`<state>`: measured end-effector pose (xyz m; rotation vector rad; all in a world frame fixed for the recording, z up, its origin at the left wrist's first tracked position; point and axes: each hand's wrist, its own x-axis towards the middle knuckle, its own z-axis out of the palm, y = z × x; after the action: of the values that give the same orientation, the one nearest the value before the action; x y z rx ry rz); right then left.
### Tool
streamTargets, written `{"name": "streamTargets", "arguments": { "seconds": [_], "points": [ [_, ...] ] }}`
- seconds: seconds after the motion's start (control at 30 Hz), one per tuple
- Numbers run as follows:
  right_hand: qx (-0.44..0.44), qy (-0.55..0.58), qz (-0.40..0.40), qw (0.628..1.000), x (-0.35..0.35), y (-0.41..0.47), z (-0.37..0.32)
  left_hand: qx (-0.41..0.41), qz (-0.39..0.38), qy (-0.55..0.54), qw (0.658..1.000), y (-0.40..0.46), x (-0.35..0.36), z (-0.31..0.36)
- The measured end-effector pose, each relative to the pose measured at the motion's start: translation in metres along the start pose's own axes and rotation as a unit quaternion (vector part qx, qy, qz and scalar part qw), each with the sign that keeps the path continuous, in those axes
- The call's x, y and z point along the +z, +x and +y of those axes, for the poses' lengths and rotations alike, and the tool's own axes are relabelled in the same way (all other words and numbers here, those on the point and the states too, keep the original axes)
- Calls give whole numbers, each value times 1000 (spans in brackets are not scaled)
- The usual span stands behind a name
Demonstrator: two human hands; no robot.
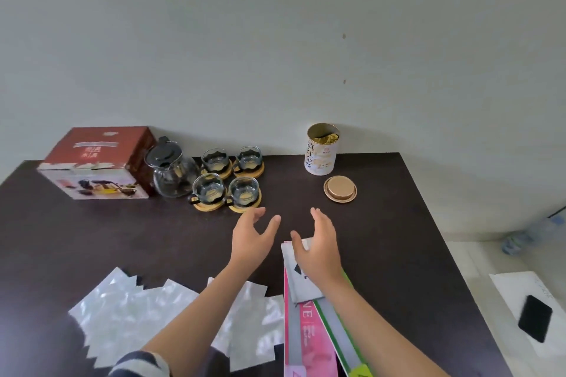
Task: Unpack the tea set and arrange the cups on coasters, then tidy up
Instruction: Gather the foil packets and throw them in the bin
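a: four cups [226,176] are already on their wooden coasters [211,205] at the far left of the table [382,223], right beside the glass teapot [171,173] and red box [98,164]. looks like tidying is what's left?

b: i'd say so. left hand [251,239] and right hand [318,246] are both spread and hold nothing, hovering just near of the cups. i'd sweep up the big pile of silvery wrappers [171,318] at the near edge first, then cap the open tin [322,148] with its lid [340,188].
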<state>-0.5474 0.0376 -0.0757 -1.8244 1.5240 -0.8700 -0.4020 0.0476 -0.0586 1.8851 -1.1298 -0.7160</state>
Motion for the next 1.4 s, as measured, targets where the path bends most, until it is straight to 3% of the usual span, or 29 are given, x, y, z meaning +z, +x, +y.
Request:
{"name": "streamTargets", "arguments": {
  "seconds": [0.4, 0.57, 0.7, 0.8, 0.93, 1.07, 1.17, 1.27, 1.4],
  "points": [
    [67, -45, -55, 995, 114, -137, -59, -35, 38, 12, 999, -87, -150, -138],
    [142, -236, -51, 960, 145, -182, -61, -50, 88, 147, 984, -107, -217, -206],
    [224, -269, -75, 934, 158, -198, -61, -77, -1, 250, 965, -111, -242, -243],
    [218, -268, -90, 934, 176, -209, -73, -88, -79, 285, 951, -113, -237, -250],
    [173, -245, -117, 947, 201, -217, -97, -85, -107, 242, 961, -119, -216, -233],
    [129, -190, -41, 972, 196, -215, -102, -64, -77, 159, 982, -123, -212, -224],
    [178, -198, 29, 964, 181, -200, -89, -78, -28, 147, 986, -117, -223, -227],
    [275, -190, 7, 942, 172, -179, -79, -109, -13, 135, 985, -106, -231, -233],
    [235, -164, -46, 957, 194, -176, -86, -124, -6, 143, 982, -99, -220, -224]
  ]
}}
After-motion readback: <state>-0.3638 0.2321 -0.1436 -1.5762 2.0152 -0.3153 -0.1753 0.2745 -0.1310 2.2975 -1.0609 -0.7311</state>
